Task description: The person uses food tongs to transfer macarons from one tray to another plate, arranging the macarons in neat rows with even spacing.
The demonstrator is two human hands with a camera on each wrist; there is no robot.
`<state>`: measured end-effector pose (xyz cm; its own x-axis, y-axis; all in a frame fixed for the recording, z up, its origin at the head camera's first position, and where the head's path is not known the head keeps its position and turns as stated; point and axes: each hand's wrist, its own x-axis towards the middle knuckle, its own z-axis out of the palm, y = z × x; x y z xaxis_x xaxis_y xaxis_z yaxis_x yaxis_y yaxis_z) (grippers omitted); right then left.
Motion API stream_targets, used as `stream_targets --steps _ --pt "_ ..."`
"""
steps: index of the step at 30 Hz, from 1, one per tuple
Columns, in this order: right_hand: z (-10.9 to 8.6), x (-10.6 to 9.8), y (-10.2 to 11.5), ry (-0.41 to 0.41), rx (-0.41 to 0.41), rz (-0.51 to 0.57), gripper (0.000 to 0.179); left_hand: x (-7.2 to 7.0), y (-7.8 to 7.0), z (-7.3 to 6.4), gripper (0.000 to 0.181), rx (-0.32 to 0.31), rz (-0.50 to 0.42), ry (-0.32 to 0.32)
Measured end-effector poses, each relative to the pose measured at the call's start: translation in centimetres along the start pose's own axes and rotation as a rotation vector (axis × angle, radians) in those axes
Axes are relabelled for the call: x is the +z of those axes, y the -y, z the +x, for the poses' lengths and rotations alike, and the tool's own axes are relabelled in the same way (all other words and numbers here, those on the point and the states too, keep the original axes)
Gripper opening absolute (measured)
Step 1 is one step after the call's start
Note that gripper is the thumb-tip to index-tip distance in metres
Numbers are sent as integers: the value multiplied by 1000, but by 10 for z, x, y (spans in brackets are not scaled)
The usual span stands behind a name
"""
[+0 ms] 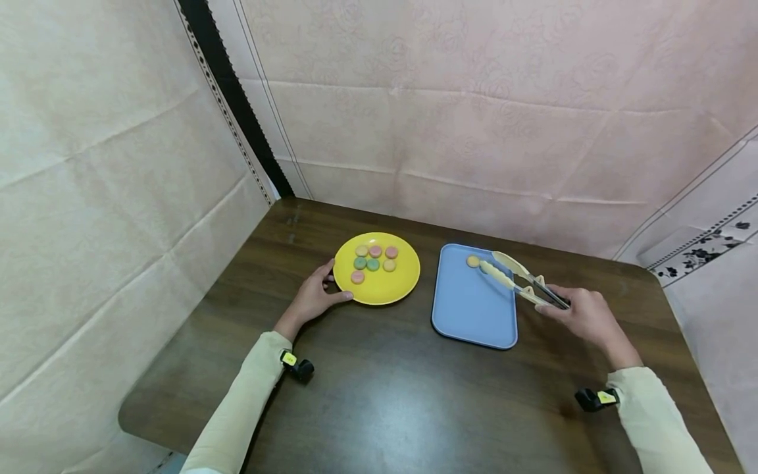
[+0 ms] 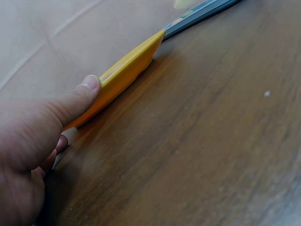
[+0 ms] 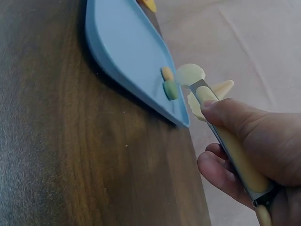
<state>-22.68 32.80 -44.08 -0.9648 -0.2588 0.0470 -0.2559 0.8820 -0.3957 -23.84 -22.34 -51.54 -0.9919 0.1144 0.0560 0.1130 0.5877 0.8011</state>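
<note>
My left hand [image 1: 314,296] grips the left rim of a round yellow plate [image 1: 392,286], with the thumb against the edge in the left wrist view. Several small round pink, green and pale yellow cookies [image 1: 358,277] lie on the plate. In my right hand [image 1: 586,317] are cream-coloured tongs [image 1: 500,276], their arms spread above a blue tray [image 1: 474,313]. One tong tip is beside a pale yellow cookie [image 1: 473,261] on the tray. The right wrist view shows a green cookie [image 3: 170,90] next to it, which the head view does not show.
Plate and tray stand apart on a dark brown wooden table [image 1: 367,382], near its back edge. Pale patterned cloth [image 1: 462,131] hangs behind the table and on the left side. A small black camera is strapped to each wrist.
</note>
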Motion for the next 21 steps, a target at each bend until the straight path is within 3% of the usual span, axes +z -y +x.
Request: stream_targets --steps 21 --pt "5 2 -2 67 2 -25 65 0 2 0 104 0 -3 -4"
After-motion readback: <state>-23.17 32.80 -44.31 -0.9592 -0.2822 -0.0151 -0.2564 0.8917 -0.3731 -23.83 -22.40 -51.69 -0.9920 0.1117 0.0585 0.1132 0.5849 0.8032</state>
